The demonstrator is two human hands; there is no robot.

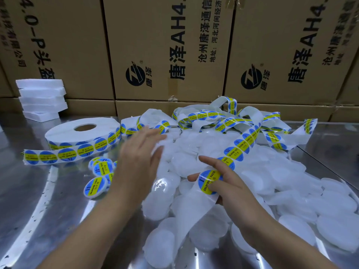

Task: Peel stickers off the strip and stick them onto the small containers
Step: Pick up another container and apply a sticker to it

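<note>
Strip (239,145) is running near-centre to far-right over piled containers (303,191).
Right hand (233,191) is gripping it at one sticker (209,182); left hand (139,162) is hovering, fingers straight.

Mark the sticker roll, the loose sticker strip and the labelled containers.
sticker roll (82,135): head view, white top face below the core hole.
sticker strip (240,145): head view, a sticker midway along the free run.
labelled containers (95,186): head view, sticker on the nearest one's lid.
</note>
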